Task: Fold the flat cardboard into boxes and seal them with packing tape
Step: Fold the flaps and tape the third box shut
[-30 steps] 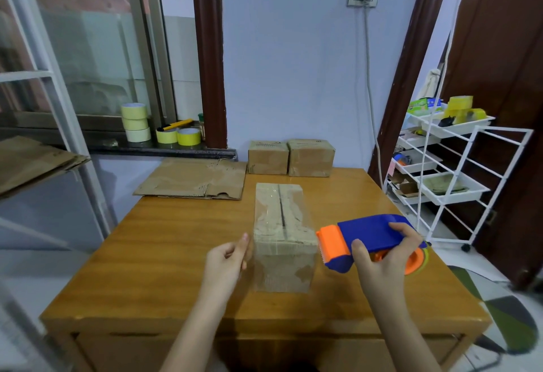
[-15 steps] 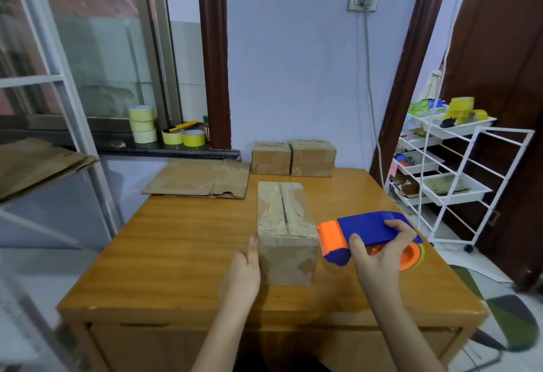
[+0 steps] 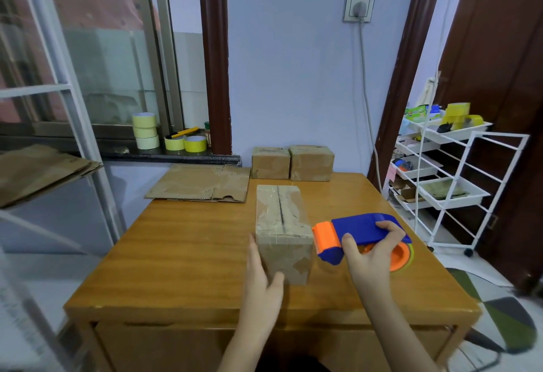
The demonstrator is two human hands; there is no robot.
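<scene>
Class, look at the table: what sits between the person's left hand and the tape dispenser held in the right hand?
In the head view, the taped cardboard box stands between the left hand and the tape dispenser; the right hand grips the dispenser.

Taped cardboard box upright mid-table, dark seam along its top under clear tape. Blue-and-orange tape dispenser just right of it, orange end toward it. Flat cardboard at far-left edge. Two sealed boxes side by side against wall.
</scene>
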